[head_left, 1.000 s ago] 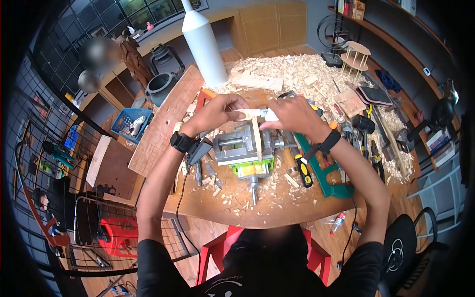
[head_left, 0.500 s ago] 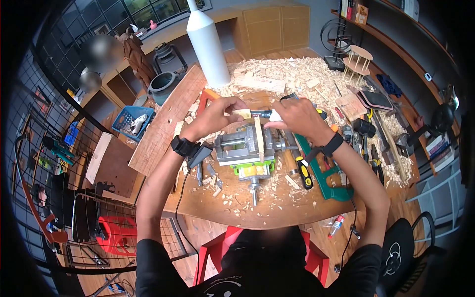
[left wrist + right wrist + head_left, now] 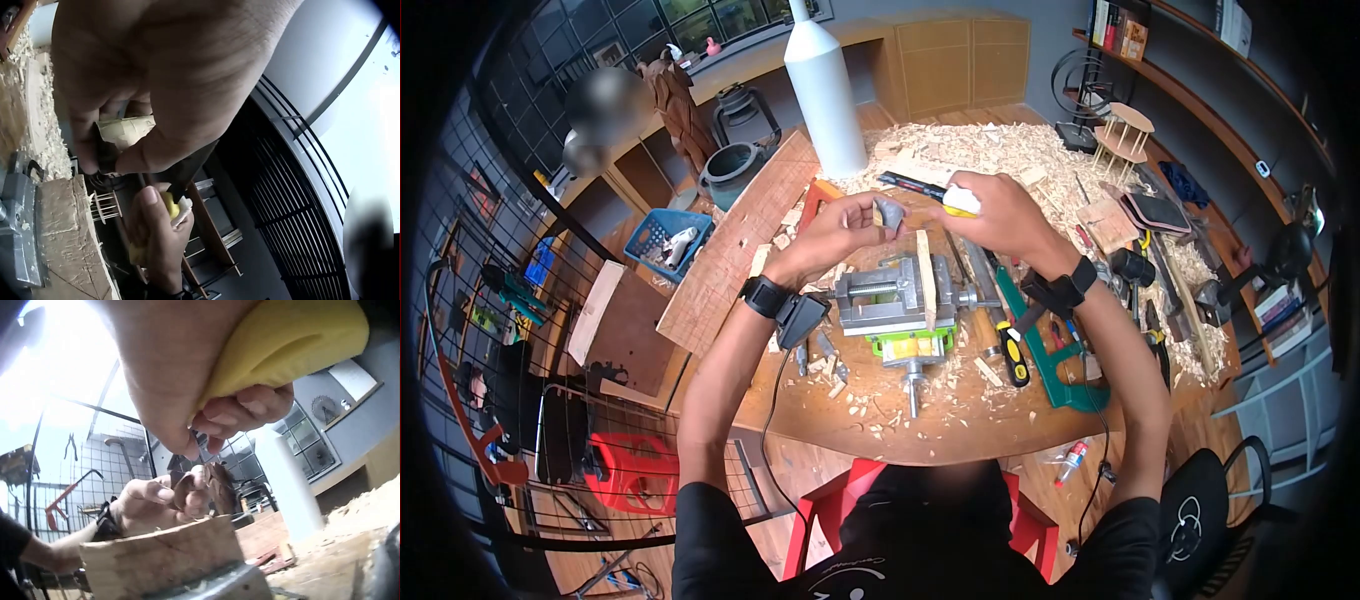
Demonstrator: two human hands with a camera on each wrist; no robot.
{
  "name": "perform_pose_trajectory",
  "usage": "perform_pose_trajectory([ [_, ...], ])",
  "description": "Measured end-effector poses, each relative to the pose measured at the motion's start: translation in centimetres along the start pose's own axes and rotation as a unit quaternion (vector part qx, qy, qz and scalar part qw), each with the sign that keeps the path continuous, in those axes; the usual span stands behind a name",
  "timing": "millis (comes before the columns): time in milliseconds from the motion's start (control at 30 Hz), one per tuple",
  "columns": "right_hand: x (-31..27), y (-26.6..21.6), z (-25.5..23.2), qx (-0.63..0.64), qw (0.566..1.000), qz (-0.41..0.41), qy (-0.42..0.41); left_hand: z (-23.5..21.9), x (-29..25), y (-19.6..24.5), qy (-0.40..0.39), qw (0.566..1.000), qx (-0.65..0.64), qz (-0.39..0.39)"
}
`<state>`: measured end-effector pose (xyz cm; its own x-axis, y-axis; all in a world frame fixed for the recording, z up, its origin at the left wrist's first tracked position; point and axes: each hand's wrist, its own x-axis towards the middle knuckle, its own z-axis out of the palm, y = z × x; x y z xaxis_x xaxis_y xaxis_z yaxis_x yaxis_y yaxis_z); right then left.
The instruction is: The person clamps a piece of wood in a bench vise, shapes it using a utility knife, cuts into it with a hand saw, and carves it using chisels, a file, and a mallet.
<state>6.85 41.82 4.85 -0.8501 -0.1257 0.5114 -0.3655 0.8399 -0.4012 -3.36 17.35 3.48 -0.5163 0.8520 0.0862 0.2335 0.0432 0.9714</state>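
Observation:
My left hand (image 3: pixel 832 240) pinches a small piece of wood (image 3: pixel 127 130), pale on one face and dark on another, above the vise's left half. To its right, my right hand (image 3: pixel 1012 222) grips a tool by its yellow-and-white handle (image 3: pixel 963 201). The tool's dark flat blade (image 3: pixel 914 184) points up and left, apart from the small wood. In the right wrist view the yellow handle (image 3: pixel 294 347) fills the palm. Below both hands a metal vise (image 3: pixel 878 308) clamps an upright flat wooden board (image 3: pixel 925 275), its edge facing up.
Wood shavings (image 3: pixel 990 150) cover the back of the table. A green saw frame (image 3: pixel 1055 375) and a yellow-black screwdriver (image 3: pixel 1013 355) lie right of the vise. Behind stand a tall white bottle-shaped object (image 3: pixel 828 105) and a reddish plank (image 3: pixel 745 240) at left.
The right hand has drawn the tool away to the right, and its blade has swung up from near level. The left hand has turned the small wood, showing its dark face.

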Motion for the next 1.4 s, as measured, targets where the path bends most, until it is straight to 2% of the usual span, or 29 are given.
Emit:
perform_pose_trajectory([
  [33,0.3,-0.6,0.2,0.078,0.997,0.018,-0.016,0.3,0.0,0.5,-0.017,0.999,-0.036,0.017],
  [133,0.7,-1.1,1.2,0.123,0.992,0.009,-0.036,1.0,-0.7,2.3,-0.022,0.999,0.03,-0.014],
  [167,0.9,-1.5,1.0,0.137,0.988,0.03,-0.066,1.1,-0.7,2.1,-0.02,0.999,0.03,-0.014],
  [300,1.0,-1.3,2.2,0.126,0.992,0.002,-0.014,1.6,-0.7,1.3,-0.009,0.999,0.013,0.032],
  [367,0.9,-2.1,2.0,0.258,0.963,0.031,-0.075,1.6,-0.8,1.0,-0.002,0.999,0.012,0.04],
  [400,0.9,-2.3,2.0,0.258,0.963,0.031,-0.076,1.6,-0.8,0.8,0.01,0.999,0.021,0.047],
  [467,0.9,-2.7,2.1,0.36,0.926,0.046,-0.107,1.5,-0.7,0.3,0.035,0.997,0.04,0.06],
  [500,1.0,-2.8,2.0,0.359,0.926,0.046,-0.109,1.3,-0.6,-0.1,0.036,0.997,0.039,0.06],
  [567,1.0,-2.7,1.5,0.259,0.962,0.043,-0.074,1.2,-0.4,-0.5,0.068,0.994,0.033,0.074],
  [667,1.0,-2.6,1.5,0.206,0.974,0.065,-0.068,1.3,-0.4,-0.4,0.048,0.996,0.009,0.068],
  [900,0.8,-2.1,2.0,0.198,0.977,0.07,-0.035,1.6,-1.2,0.9,0.051,0.998,0.002,0.041],
  [1100,0.9,-2.2,2.1,0.205,0.976,0.067,-0.027,1.6,-1.0,0.4,0.055,0.996,-0.059,0.045],
  [1200,1.0,-2.4,1.9,0.198,0.978,0.056,-0.027,1.4,-0.9,0.7,0.073,0.994,-0.08,0.021],
  [1267,1.0,-2.5,1.8,0.203,0.978,0.034,-0.024,0.7,-1.0,0.9,0.035,0.989,-0.142,-0.021],
  [1400,0.7,-3.0,2.0,0.227,0.974,0.009,-0.004,1.0,-1.6,1.8,0.03,0.984,-0.164,-0.058],
])
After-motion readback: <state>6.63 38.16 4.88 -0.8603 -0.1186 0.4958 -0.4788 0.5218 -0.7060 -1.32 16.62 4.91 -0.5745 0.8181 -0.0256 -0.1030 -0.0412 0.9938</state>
